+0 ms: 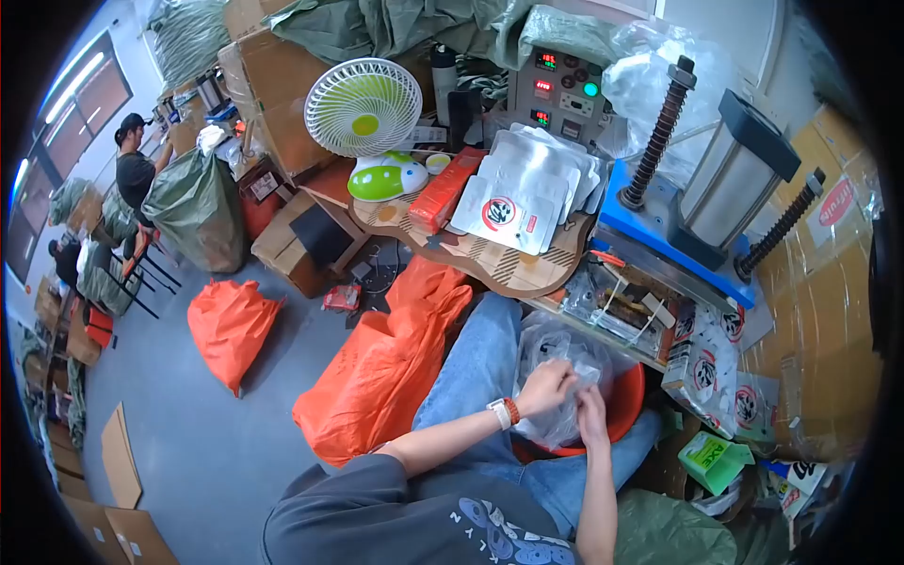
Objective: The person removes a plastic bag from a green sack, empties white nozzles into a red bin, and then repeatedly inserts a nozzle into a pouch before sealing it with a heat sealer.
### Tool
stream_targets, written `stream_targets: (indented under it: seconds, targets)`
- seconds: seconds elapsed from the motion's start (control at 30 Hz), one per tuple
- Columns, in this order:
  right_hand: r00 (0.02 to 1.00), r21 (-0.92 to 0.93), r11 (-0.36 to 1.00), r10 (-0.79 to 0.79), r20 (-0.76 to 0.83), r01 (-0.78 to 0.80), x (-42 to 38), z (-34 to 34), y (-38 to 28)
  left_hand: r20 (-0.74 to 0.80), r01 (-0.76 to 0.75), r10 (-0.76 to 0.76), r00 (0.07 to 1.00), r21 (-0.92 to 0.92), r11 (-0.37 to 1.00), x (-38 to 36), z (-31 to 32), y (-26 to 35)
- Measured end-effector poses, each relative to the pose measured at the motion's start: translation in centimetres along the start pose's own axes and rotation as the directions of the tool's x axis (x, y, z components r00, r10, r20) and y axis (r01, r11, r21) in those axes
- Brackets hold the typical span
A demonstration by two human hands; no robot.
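Observation:
A clear plastic bag (556,428) sits in a red-orange tub (633,400) between my knees, its crumpled top spread over the rim. My left hand (546,387), with a white band and a reddish bead bracelet at the wrist, is closed with fingers pinched at the upper part of the bag. Just to its right, my right hand (593,416) has its fingers bent round the gathered plastic. Small dark shapes show through the bag. The fingertips of both hands come close together over the tub.
Silver pouches (523,202) lie on a wooden board (424,235) beside a green-white fan (365,122). A press with a blue plate (650,221) stands right, near a control box (560,89). Orange sacks (381,367) rest by my leg. Another person (137,165) is at the far left.

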State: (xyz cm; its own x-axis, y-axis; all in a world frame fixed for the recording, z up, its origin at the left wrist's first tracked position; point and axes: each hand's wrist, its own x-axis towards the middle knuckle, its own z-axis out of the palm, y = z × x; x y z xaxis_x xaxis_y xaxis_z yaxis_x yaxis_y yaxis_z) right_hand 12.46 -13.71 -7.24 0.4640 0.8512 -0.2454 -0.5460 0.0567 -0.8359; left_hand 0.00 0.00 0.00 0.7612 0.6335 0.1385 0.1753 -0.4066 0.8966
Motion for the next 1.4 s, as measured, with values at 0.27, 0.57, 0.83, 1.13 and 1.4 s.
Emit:
stream_targets:
  seconds: [0.27,0.57,0.83,1.13,1.4]
  targets:
    - [0.998,-0.860,0.510,-0.070,-0.007,0.030,0.1,-0.9,-0.1,0.017,-0.468,0.467,0.884,0.014,0.884,1.0,1.4,1.9]
    - [0.969,-0.071,0.967,0.242,-0.045,-0.244,-2.0,0.2,-1.9,0.245,-0.233,0.257,0.935,-0.124,0.965,0.7,1.5,-1.7]
    - [0.975,0.167,0.961,0.221,0.004,-0.218,-2.8,1.2,-3.2,0.179,-0.564,0.589,0.788,-0.172,0.807,1.2,0.5,-2.0]
    - [0.894,-0.987,0.008,-0.425,0.141,0.159,-2.4,4.4,-3.5,0.750,0.694,-0.229,0.620,-0.389,0.605,2.5,3.0,-4.0]
    - [0.862,-0.946,-0.322,-0.488,0.138,-0.030,-1.4,4.6,-3.1,0.558,0.654,-0.370,0.743,-0.488,0.578,4.0,4.1,-5.3]
